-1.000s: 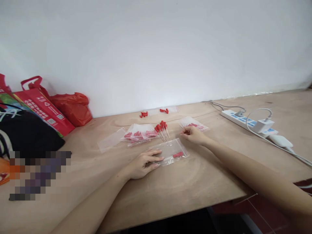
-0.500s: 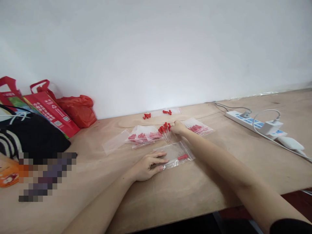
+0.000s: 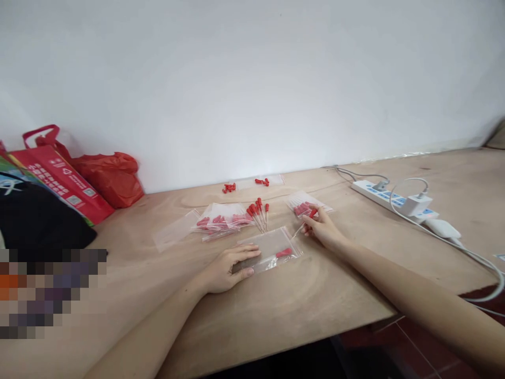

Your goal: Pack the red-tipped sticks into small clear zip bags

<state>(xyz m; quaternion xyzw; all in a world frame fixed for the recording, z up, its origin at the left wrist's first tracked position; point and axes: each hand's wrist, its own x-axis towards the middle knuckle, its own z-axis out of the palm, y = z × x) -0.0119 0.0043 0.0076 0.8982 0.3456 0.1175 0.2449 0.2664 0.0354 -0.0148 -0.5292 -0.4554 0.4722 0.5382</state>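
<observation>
My right hand (image 3: 319, 226) pinches a dropper (image 3: 313, 213) with a red rubber bulb, its thin clear tube slanting down to the left. Fingers spread, my left hand (image 3: 232, 267) lies flat on the left part of a clear zip bag (image 3: 272, 243). One red-bulbed dropper (image 3: 284, 253) is in that bag. Just behind the bag, several loose droppers (image 3: 258, 210) are fanned out, bulbs pointing away from me. Filled zip bags (image 3: 219, 218) overlap in a pile to the left, and another filled bag (image 3: 305, 202) lies beyond my right hand.
Red bulbs (image 3: 229, 188) and a bag with more bulbs (image 3: 262, 182) lie near the wall. A flat bag (image 3: 173, 231) rests left of the pile. At right is a power strip (image 3: 389, 197) with cables; red bags (image 3: 114, 179) and a black bag (image 3: 43, 221) stand at left.
My right hand has come away from the fanned droppers, moving right and nearer, with one dropper in its fingers. My left hand stays on the bag. The view has turned slightly right.
</observation>
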